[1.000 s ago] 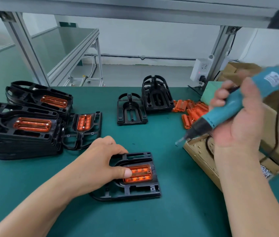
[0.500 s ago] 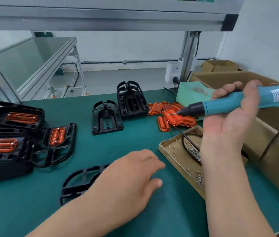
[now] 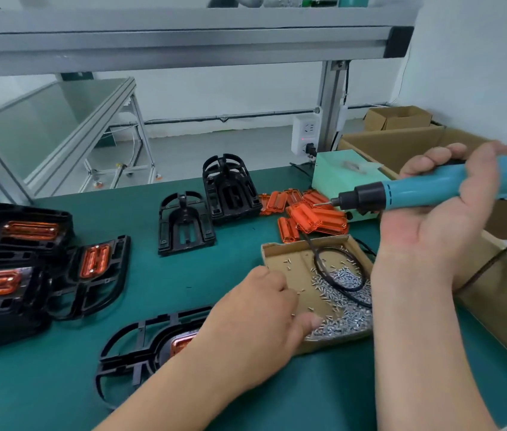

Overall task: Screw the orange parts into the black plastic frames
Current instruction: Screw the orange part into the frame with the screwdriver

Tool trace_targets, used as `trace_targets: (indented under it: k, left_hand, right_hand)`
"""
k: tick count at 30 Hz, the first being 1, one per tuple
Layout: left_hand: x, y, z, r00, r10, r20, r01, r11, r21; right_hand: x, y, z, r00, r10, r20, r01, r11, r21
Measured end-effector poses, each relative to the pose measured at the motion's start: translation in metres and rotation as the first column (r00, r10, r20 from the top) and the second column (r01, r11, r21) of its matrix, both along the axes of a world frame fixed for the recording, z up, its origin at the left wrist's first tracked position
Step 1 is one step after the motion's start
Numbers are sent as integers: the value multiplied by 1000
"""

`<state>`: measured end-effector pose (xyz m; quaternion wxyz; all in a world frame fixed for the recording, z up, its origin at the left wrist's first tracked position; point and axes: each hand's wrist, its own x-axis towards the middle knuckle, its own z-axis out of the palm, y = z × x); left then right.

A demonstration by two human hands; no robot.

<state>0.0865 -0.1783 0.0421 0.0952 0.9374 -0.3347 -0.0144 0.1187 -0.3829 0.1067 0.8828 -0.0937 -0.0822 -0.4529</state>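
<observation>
A black plastic frame [image 3: 134,346] with an orange part [image 3: 182,343] in it lies near the front of the green mat, mostly hidden by my left forearm. My left hand [image 3: 258,321] reaches into a cardboard tray [image 3: 280,253] of small silver screws [image 3: 342,318], fingers curled down among them; I cannot see whether it pinches a screw. My right hand [image 3: 442,219] grips a teal electric screwdriver [image 3: 426,191] held level above the tray, its bit pointing left. Loose orange parts [image 3: 308,213] are piled behind the tray.
Finished frames with orange parts are stacked at the left [image 3: 12,244], one [image 3: 96,269] leaning beside them. Two empty black frames [image 3: 184,225] [image 3: 230,191] stand at mid-table. A pale green box [image 3: 339,175] and cardboard boxes [image 3: 401,144] line the right side.
My left hand left the frame at the front and moved right into the screw tray. The screwdriver in my right hand went from pointing down-left to level.
</observation>
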Motion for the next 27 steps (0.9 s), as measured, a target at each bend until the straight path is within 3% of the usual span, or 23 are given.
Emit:
trace_targets:
  k: [6,10,14,22,27]
  left_hand:
    - [7,-9,8,976,-104,193,96,994,50]
    - [19,-27,15,974,-203,100,189,972,137]
    - [24,-31,11,975,-196,-106,197,980,4]
    - [17,-25,3,987,-151,-58,142,981,-131]
    - [16,-20,11,979,-75,-187,25,966,-257]
  right_hand:
    - [5,-3,2,996,65,-63,-68,996,-55]
    - [6,2,-1,993,82,-88,-89,993,-83]
    - [9,4,-2,992,95,-84,-104,989,-107]
    - [14,7,-6,989,117,-93,-127,985,-119]
    - [14,10,-6,985,142,-95,-151,985,-88]
